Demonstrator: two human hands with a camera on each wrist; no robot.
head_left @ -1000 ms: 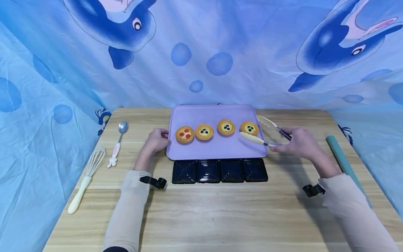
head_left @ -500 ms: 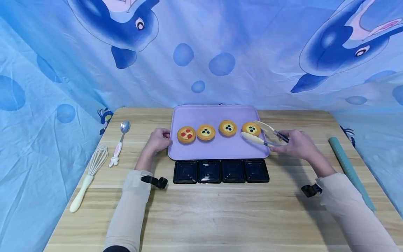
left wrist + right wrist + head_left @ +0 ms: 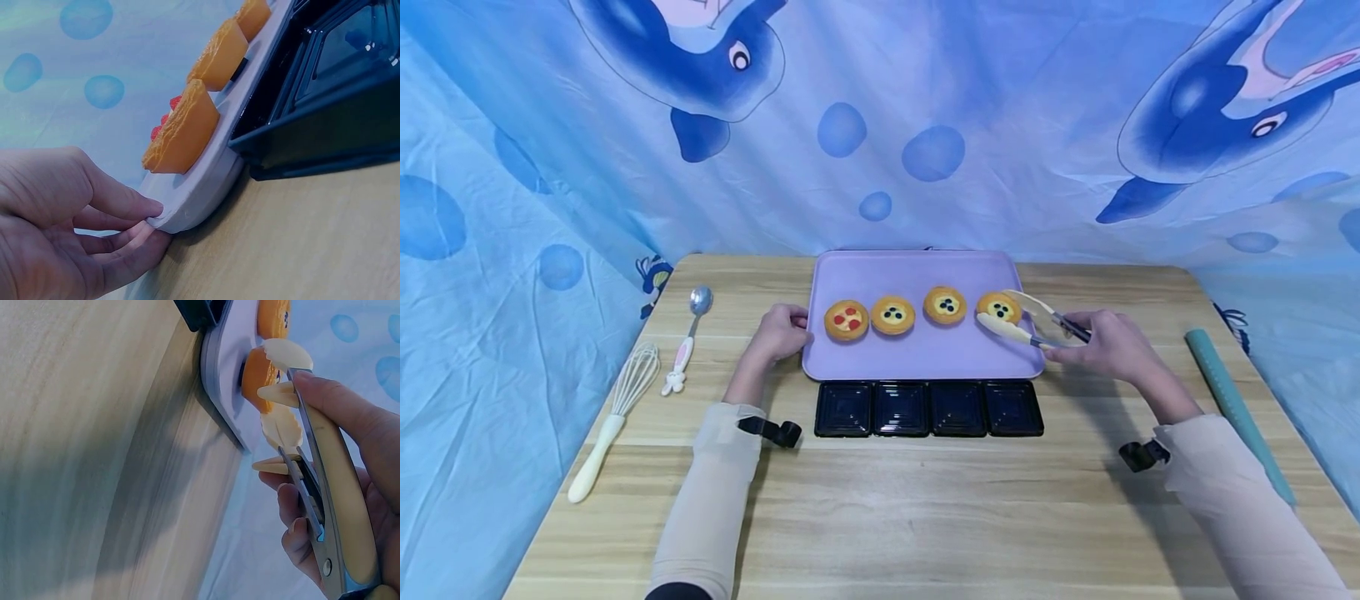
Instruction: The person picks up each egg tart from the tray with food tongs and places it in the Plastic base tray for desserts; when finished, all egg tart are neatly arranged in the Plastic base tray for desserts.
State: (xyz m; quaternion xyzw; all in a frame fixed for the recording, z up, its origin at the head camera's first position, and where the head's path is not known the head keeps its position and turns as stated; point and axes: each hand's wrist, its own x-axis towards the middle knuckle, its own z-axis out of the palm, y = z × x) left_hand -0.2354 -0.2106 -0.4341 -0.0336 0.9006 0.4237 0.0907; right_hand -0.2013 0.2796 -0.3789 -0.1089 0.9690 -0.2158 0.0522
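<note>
At centre, all 4 tarts (image 3: 893, 317) lie on the tray (image 3: 917, 360), none in the boxes (image 3: 901, 408) below; left hand (image 3: 777, 332) pinches the tray, right hand (image 3: 1114, 343) grips tongs (image 3: 339, 497).

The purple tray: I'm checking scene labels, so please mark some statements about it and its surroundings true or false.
The left hand pinches the rim of the purple tray. True.
The right hand holds tongs. True.
The black containers stand on the tray. False: the black containers stand on the table.
Every pastry has red toppings. False: only the leftmost pastry does.
The whisk lies left of the spoon. True.
</note>
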